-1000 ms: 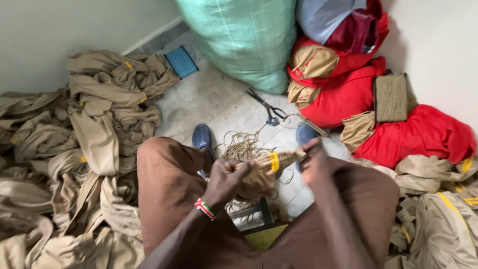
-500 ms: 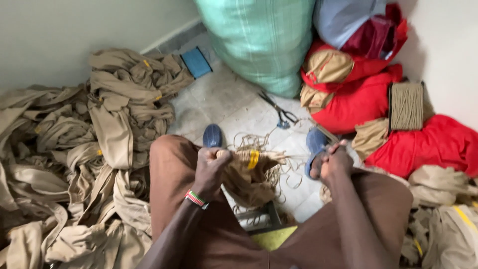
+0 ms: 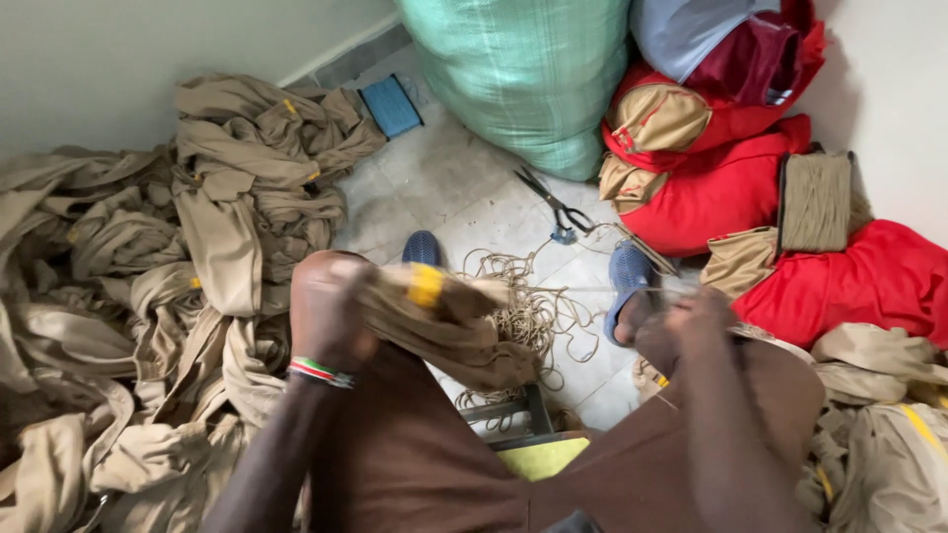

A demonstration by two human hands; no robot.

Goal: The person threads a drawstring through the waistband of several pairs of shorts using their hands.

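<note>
One pair of scissors [image 3: 553, 205], two blue shoes [image 3: 422, 248], one green sack [image 3: 523, 69].

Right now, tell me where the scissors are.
In the head view the scissors lie on the tiled floor upper centre, beside the green sack, beyond the tangled string.

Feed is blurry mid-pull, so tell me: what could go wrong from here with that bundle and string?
The taut string between the left hand and right hand might snap or slip. The loose string pile lies around the blue shoes and may snag. Open scissors lie close by on the floor.
</note>
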